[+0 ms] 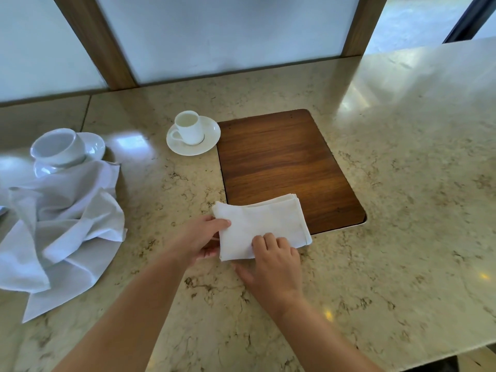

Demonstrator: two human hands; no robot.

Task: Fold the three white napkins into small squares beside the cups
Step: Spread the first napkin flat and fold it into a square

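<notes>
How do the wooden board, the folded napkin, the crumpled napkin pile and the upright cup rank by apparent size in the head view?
1. Wooden board
2. Crumpled napkin pile, close to the board, and nearer the camera, so unsure
3. Folded napkin
4. Upright cup

Both hands (241, 253) grip folded napkin (264, 226) — unfolded napkins (61, 226) left.

Two cups (189, 127) (57, 146), two saucers (209, 132) (94, 145), one folded napkin (263, 226), one wood panel (284, 162).

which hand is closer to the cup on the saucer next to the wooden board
Left. The left hand grips the folded napkin's left edge, below the cup; the right hand presses the napkin's near edge, farther from it.
</notes>
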